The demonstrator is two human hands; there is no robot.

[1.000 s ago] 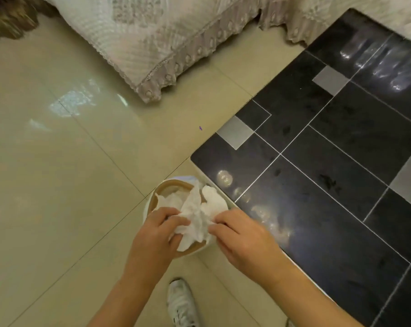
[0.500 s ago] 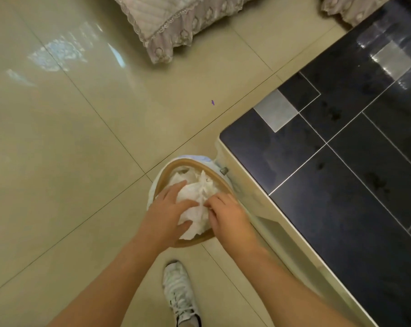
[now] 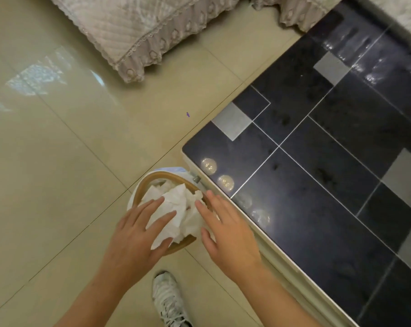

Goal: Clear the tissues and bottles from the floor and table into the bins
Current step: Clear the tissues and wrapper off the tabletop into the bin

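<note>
A round bin (image 3: 152, 179) with a wooden rim stands on the floor at the corner of the black tiled table (image 3: 318, 161). Crumpled white tissues (image 3: 178, 208) fill the bin to its top. My left hand (image 3: 138, 234) hovers over the bin's left side with fingers spread, its fingertips resting on the tissue pile. Over the bin's right side is my right hand (image 3: 228, 234), fingers also spread and holding nothing. No bottles are visible.
A sofa with a quilted, lace-edged cover (image 3: 138, 31) stands at the back. My white sneaker (image 3: 166, 298) is on the beige tiled floor just below the bin. A tiny purple speck (image 3: 187, 114) lies on the floor.
Both hands have let go of the tissue wad, opened their fingers and drawn back slightly; the tissues now sit in the bin. The view shifted a little.
</note>
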